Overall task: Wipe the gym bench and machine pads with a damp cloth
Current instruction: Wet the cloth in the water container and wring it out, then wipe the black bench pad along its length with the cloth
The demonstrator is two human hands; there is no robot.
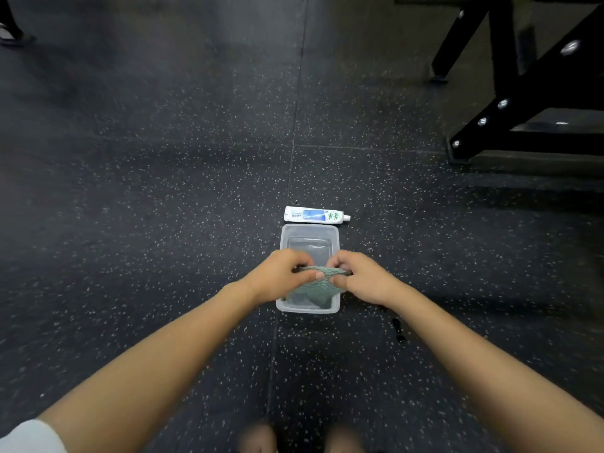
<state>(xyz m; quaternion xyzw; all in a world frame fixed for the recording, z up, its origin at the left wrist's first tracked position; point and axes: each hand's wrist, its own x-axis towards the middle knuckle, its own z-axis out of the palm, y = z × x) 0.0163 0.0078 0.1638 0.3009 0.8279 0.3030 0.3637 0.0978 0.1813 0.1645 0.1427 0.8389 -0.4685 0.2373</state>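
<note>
A grey-green cloth (318, 286) hangs bunched over a clear plastic tub (309, 232) that stands on the dark speckled floor. My left hand (281, 277) grips the cloth's left end with curled fingers. My right hand (361, 279) grips its right end the same way. Both hands are held close together above the near half of the tub, with the cloth stretched between them and its lower part drooping into the tub. The tub seems to hold a little water.
A white and blue tube (315, 215) lies on the floor just beyond the tub. A black steel machine frame (523, 103) with bolts stands at the upper right. Small dark bits (398, 328) lie to the right of the tub. Someone's foot (6, 32) shows at far upper left.
</note>
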